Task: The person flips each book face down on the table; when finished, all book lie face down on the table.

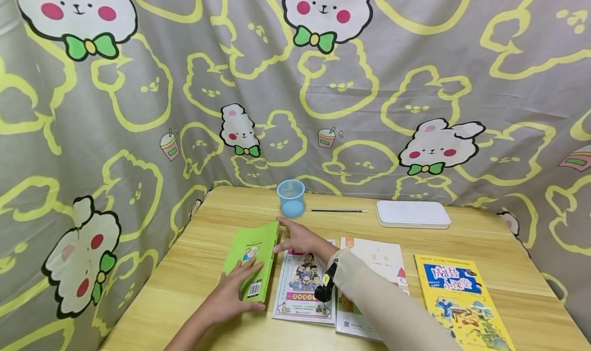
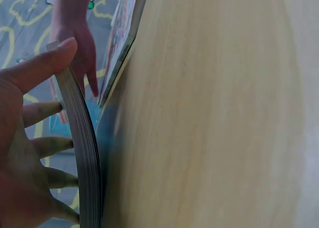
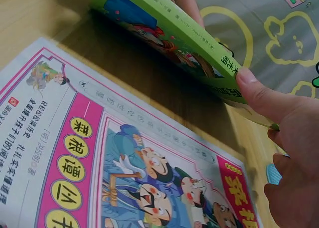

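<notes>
A thick green book (image 1: 265,238) is tilted above the left part of the table, back cover up and spine edge raised. My left hand (image 1: 233,297) grips its near end, fingers spread on the back cover. The left wrist view shows the thumb at a corner of the page block (image 2: 84,153). At the far end of the spine (image 3: 189,36), my right hand (image 3: 299,143) pinches the corner, thumb on the spine side. Under the right wrist lies a book with pink bands and cartoon figures (image 1: 300,284), flat beside the green one.
A white-covered book (image 1: 371,261) lies partly under my right sleeve (image 1: 383,299), with a yellow book (image 1: 461,305) farther right. Along the back stand a blue cup (image 1: 291,198), a thin dark pencil (image 1: 339,211) and a white case (image 1: 413,214). A patterned curtain (image 1: 295,94) hangs behind the table.
</notes>
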Available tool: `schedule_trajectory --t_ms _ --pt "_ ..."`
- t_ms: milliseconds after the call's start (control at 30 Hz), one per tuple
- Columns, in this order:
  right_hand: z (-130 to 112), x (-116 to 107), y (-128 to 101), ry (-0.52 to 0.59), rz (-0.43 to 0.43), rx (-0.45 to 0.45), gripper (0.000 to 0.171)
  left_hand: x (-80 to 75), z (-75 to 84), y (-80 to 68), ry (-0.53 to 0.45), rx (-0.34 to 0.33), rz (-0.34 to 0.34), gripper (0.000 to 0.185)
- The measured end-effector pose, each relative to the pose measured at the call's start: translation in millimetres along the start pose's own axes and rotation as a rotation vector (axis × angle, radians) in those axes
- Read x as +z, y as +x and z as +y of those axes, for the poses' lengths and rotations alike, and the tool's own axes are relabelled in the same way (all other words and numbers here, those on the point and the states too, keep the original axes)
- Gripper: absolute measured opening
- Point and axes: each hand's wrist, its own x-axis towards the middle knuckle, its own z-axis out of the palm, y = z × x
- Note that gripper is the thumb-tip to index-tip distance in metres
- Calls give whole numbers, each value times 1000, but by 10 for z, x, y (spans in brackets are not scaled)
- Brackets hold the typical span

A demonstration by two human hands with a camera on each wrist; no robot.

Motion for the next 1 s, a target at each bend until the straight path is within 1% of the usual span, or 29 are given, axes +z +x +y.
schedule_trajectory --t_ms 233,333,467,767,1000 --pt "39 57 48 -57 4 -11 101 17 -36 10 63 6 13 99" --pt "42 70 54 -82 6 0 100 26 -49 15 93 8 13 99" --pt "48 86 53 -104 11 22 99 38 -63 24 107 8 7 98" --pt "108 128 36 -145 22 32 98 18 -46 49 126 -10 -56 96" --pt "145 141 48 -212 26 60 98 -5 -5 70 131 6 -90 90"
